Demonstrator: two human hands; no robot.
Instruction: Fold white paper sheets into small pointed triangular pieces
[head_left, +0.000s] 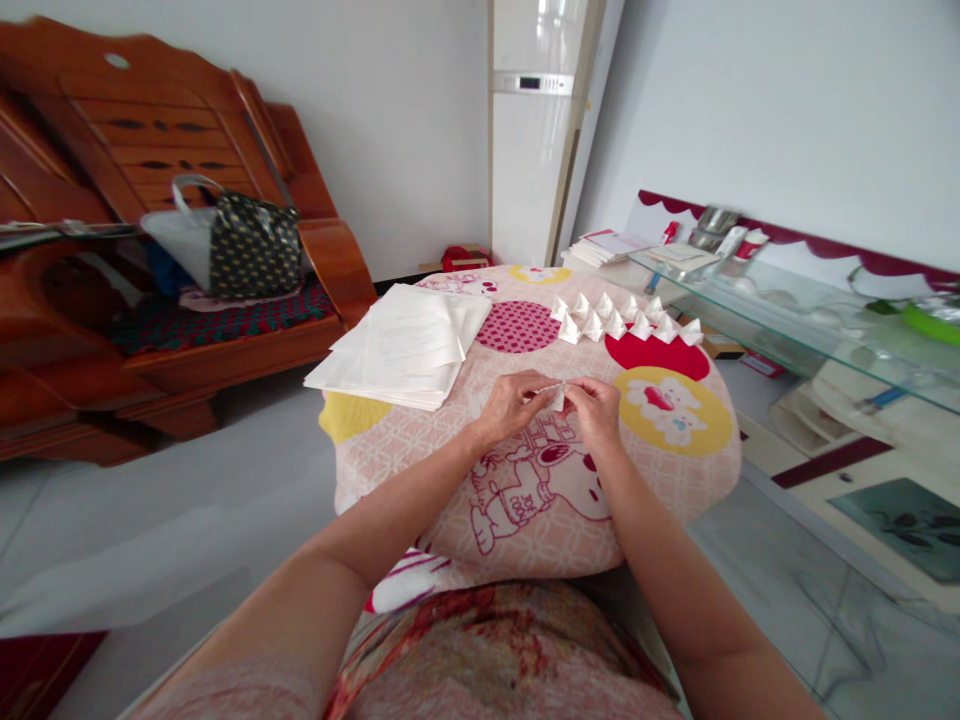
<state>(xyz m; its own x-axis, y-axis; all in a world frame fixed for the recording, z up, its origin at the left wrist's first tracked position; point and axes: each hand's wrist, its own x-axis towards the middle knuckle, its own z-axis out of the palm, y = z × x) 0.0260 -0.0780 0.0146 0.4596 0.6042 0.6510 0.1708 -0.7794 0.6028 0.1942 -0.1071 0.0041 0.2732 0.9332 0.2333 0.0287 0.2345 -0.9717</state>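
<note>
Close together over the middle of the table, my left hand and my right hand pinch a small piece of folded white paper between them. Fingers of both hands cover part of the paper, so its exact shape is hard to make out. Beyond my right hand, several small pointed folded paper pieces stand in rows on the cloth. To the far left of my left hand lies a stack of white paper sheets, the top ones bearing faint print.
A round table with a patterned pink cloth is before me. On the right stands a glass-topped cabinet with papers and containers. A wooden sofa holding a dotted bag is on the left; a tall air conditioner stands behind.
</note>
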